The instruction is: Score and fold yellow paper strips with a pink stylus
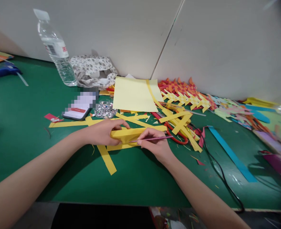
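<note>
My left hand [102,132] is closed around a folded yellow paper strip [123,135], holding it just above the table. Pinched in the fingers of my right hand [157,146] is a thin purple stick [156,138], shaped like a slim pencil. Its tip points left and lies against the yellow paper; whether it presses on it I cannot tell. More yellow strips [107,160] lie crossed under and around my left hand. Red-handled scissors [178,138] rest just beyond my right hand, partly covered by paper strips.
Behind my hands are a phone [80,106], a bag of googly eyes [105,109], a pale yellow sheet [136,95] and a water bottle [56,51]. Woven paper fish [185,95] lie at the wall. A black cable [218,165] and a blue strip [232,154] are right.
</note>
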{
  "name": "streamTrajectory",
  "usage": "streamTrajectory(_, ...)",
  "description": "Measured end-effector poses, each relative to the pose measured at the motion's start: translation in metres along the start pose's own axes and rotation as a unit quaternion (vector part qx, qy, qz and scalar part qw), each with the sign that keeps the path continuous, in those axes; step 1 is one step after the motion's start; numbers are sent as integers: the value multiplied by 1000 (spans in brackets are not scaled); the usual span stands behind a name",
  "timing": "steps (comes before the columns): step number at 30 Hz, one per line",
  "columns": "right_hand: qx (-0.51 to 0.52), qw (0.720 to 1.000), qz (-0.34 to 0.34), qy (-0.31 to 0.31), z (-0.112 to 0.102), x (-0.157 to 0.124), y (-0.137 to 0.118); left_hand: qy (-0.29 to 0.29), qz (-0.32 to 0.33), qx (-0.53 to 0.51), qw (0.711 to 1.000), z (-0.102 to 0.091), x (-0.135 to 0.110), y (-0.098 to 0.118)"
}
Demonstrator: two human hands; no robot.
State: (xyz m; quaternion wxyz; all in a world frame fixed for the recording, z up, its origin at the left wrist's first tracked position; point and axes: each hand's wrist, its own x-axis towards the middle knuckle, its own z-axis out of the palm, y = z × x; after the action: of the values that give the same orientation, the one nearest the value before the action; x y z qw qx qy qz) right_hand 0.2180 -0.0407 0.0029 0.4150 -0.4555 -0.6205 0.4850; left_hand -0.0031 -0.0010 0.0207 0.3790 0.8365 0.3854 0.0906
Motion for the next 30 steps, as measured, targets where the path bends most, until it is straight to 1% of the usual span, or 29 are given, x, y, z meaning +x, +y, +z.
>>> streamTrajectory(2, -11, 1000, -3, -4, 0, 0, -1, 0, -1, -1, 1000, 0, 0, 0)
streamTrajectory(7, -9, 1000, -9, 8, -1, -1, -1, -1, -8, 3, 1000, 0, -1, 0)
streamTrajectory(14, -24, 1000, -6, -1, 1, -1, -3, 0, -2, 2, 1000, 1, 0, -1)
streamTrajectory(19, -13, 1000, -16, 7, 0, -1, -1, -1, -4, 3, 1000, -1, -1, 0)
streamTrajectory(23, -25, 1000, -10, -5, 1, -2, -3, 0, 0, 1, 1000, 0, 0, 0)
streamTrajectory(30, -15, 1000, -10, 6, 1, 0, -1, 0, -1, -1, 1000, 0, 0, -1)
